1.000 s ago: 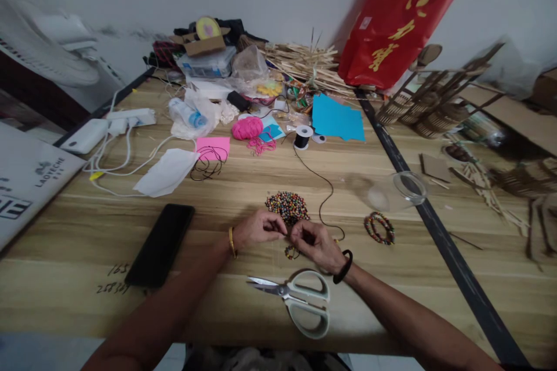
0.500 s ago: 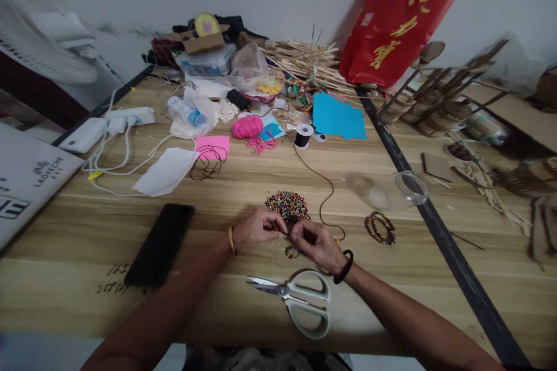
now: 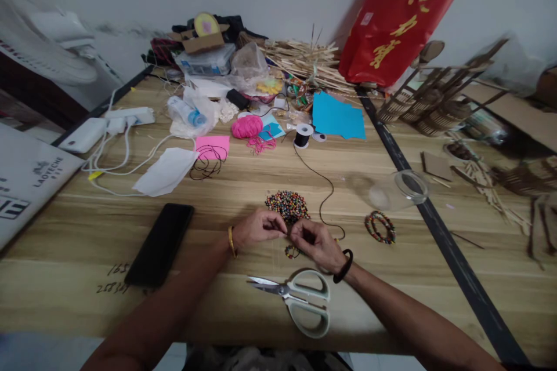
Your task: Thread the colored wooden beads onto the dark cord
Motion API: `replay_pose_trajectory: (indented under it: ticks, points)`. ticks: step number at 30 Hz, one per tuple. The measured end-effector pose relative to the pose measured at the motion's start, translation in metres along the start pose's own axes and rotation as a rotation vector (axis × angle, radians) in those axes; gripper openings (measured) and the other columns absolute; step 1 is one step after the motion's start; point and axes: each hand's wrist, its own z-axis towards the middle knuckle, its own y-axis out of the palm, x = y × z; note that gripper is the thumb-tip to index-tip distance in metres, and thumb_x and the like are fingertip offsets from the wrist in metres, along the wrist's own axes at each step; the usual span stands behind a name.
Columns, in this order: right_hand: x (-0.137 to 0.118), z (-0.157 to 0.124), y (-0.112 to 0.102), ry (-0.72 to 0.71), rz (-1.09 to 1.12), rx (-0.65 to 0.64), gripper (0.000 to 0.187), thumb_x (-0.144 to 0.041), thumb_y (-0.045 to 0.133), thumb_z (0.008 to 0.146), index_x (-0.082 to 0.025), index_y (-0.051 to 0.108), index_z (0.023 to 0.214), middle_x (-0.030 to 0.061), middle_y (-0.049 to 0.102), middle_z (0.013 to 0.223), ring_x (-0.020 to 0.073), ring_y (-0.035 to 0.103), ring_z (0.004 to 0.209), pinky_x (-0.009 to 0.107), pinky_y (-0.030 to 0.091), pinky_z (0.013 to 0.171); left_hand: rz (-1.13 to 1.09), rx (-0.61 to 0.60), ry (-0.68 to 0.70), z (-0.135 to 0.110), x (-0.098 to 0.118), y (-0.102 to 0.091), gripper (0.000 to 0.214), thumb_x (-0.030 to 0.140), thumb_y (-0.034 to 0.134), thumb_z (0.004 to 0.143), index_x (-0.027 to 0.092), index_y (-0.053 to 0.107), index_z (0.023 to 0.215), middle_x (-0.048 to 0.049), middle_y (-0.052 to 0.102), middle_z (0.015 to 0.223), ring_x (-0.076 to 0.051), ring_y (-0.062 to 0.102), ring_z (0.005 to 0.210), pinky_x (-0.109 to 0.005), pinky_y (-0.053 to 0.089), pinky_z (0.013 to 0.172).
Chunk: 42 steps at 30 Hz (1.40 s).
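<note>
My left hand (image 3: pixel 263 226) and my right hand (image 3: pixel 317 240) meet fingertip to fingertip just in front of a heap of small multicoloured beads (image 3: pixel 287 205). Both are closed in a pinch. The right fingers grip the black cord (image 3: pixel 333 185), which runs back to a spool (image 3: pixel 303 135). What the left fingertips pinch, if anything, is too small to make out. Below the right fingers hangs or lies a short strand of beads (image 3: pixel 292 251), partly hidden by that hand. Scissors (image 3: pixel 285 290) with pale handles lie nearest my body, blades pointing left.
A black phone (image 3: pixel 160 244) lies to the left. On the right are a beaded bracelet (image 3: pixel 380 227) and a clear jar (image 3: pixel 398 190) on its side. Behind are pink yarn (image 3: pixel 246 126), blue paper (image 3: pixel 338 116), white cables (image 3: pixel 127 151) and a red bag (image 3: pixel 400 17).
</note>
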Motion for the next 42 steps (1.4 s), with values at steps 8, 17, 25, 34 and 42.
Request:
replay_pose_trajectory:
  ticks: [8, 17, 25, 34, 42]
  points:
    - [0.0005, 0.0003, 0.0009, -0.003, 0.006, 0.006, 0.023, -0.035, 0.054, 0.087, -0.015, 0.055, 0.076, -0.0005, 0.051, 0.065, 0.0102, 0.043, 0.058, 0.022, 0.036, 0.053, 0.018, -0.001, 0.009, 0.0001, 0.001, 0.0012, 0.012, 0.02, 0.066, 0.073, 0.01, 0.064, 0.08, -0.0047, 0.068, 0.077, -0.01, 0.061, 0.068, -0.021, 0.048, 0.066]
    - [0.0028, 0.0, 0.0012, -0.004, 0.01, 0.016, 0.024, -0.036, 0.054, 0.087, -0.015, 0.055, 0.077, -0.0004, 0.051, 0.066, 0.0104, 0.043, 0.059, 0.022, 0.037, 0.055, 0.022, 0.009, 0.01, 0.0, -0.0009, 0.0014, 0.013, 0.021, 0.067, 0.072, 0.01, 0.065, 0.079, -0.0044, 0.068, 0.076, -0.01, 0.061, 0.068, -0.02, 0.048, 0.065]
    - [0.0035, 0.0, 0.0021, -0.025, 0.012, 0.023, 0.023, -0.035, 0.053, 0.088, -0.015, 0.055, 0.078, -0.0003, 0.051, 0.066, 0.0106, 0.044, 0.06, 0.023, 0.037, 0.055, 0.029, 0.02, -0.004, 0.0, 0.0015, 0.0021, 0.014, 0.021, 0.067, 0.071, 0.009, 0.065, 0.079, -0.0045, 0.067, 0.073, -0.01, 0.06, 0.065, -0.02, 0.047, 0.063]
    - [0.0028, 0.0005, 0.0021, -0.033, 0.022, 0.02, 0.024, -0.037, 0.054, 0.088, -0.015, 0.056, 0.078, -0.0002, 0.052, 0.066, 0.0105, 0.044, 0.059, 0.023, 0.038, 0.055, 0.023, 0.034, -0.001, 0.0005, 0.0009, 0.0019, 0.014, 0.021, 0.068, 0.071, 0.01, 0.065, 0.079, -0.004, 0.067, 0.073, -0.01, 0.06, 0.065, -0.019, 0.047, 0.062]
    - [-0.0005, 0.0006, 0.0015, -0.031, 0.011, 0.007, 0.023, -0.035, 0.054, 0.087, -0.015, 0.058, 0.079, 0.0007, 0.054, 0.069, 0.0113, 0.047, 0.061, 0.024, 0.039, 0.057, 0.007, 0.055, -0.019, 0.0014, 0.0007, 0.0026, 0.013, 0.018, 0.068, 0.069, 0.01, 0.064, 0.078, -0.0038, 0.066, 0.073, -0.01, 0.06, 0.065, -0.02, 0.047, 0.064]
